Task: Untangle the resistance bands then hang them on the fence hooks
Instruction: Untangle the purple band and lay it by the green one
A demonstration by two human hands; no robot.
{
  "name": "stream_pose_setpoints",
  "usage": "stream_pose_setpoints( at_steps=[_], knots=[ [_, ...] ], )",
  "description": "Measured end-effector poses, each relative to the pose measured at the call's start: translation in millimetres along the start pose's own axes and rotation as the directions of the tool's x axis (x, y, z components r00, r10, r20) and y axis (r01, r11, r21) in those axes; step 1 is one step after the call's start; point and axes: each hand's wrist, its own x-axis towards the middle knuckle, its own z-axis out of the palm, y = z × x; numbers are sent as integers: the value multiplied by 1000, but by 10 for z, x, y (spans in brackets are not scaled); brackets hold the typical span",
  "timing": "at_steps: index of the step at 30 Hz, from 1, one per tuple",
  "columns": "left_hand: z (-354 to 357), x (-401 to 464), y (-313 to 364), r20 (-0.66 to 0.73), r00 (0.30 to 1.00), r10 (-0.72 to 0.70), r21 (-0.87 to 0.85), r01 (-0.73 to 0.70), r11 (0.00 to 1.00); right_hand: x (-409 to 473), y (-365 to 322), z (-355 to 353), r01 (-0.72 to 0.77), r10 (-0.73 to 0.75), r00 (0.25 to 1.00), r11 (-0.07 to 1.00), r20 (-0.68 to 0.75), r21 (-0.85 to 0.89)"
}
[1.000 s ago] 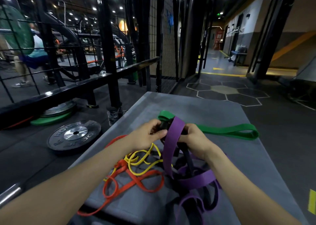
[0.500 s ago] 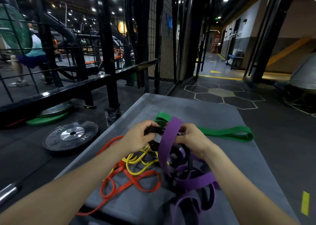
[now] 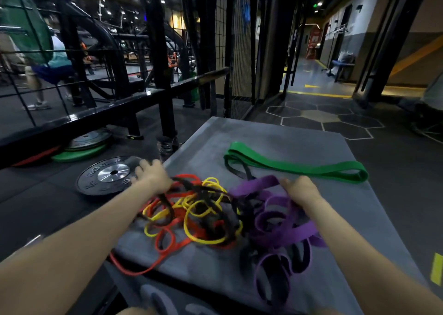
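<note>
My left hand (image 3: pixel 153 174) grips the red band (image 3: pixel 182 242) at the left edge of the grey tabletop (image 3: pixel 275 135), while my right hand (image 3: pixel 300 190) pinches the purple band (image 3: pixel 282 233). Between them, yellow bands (image 3: pixel 206 209) and a black band (image 3: pixel 215 218) knot with both. The green band (image 3: pixel 299 168) lies flat beyond, apart from the pile. A weight plate (image 3: pixel 107 174) sits on the floor left of me.
</note>
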Motion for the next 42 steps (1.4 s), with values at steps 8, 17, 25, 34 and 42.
stream_pose_setpoints(
  at_steps=[8, 17, 25, 34, 42],
  knots=[
    [906, -675, 749, 178, 835, 520, 85, -540, 838, 8, 216, 78, 61, -61, 998, 998, -18, 9],
    [1003, -519, 907, 50, 866, 497, 103, -500, 860, 340, 280, -19, 73, 22, 967, 930, -252, 361],
    [298, 359, 679, -249, 958, 145, -506, -256, 824, 428, 344, -197, 58, 200, 869, 867, -452, 495],
    [649, -206, 1315, 236, 807, 541, -205, -503, 840, 363, 499, 44, 128, 20, 892, 947, -452, 294],
    [1611, -254, 1561, 96, 854, 512, 379, -507, 774, 472, 668, -24, 80, 74, 914, 932, -399, 355]
  ],
)
